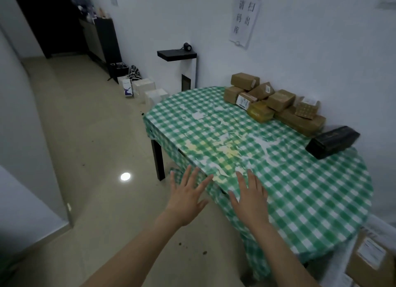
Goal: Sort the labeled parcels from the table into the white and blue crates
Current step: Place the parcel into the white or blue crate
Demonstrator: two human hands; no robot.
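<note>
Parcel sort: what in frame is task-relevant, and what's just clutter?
Job: brown parcels piled at the far edge of the table; black box near them; left hand and right hand, both open and empty. No crates in view.

Clutter: white boxes on the floor; wall shelf; paper notice on the wall.

We see brown cardboard parcels (278,100) heaped at the far edge of the tabletop (300,190), some labeled; a black parcel (333,141) lies just right of them.
</note>
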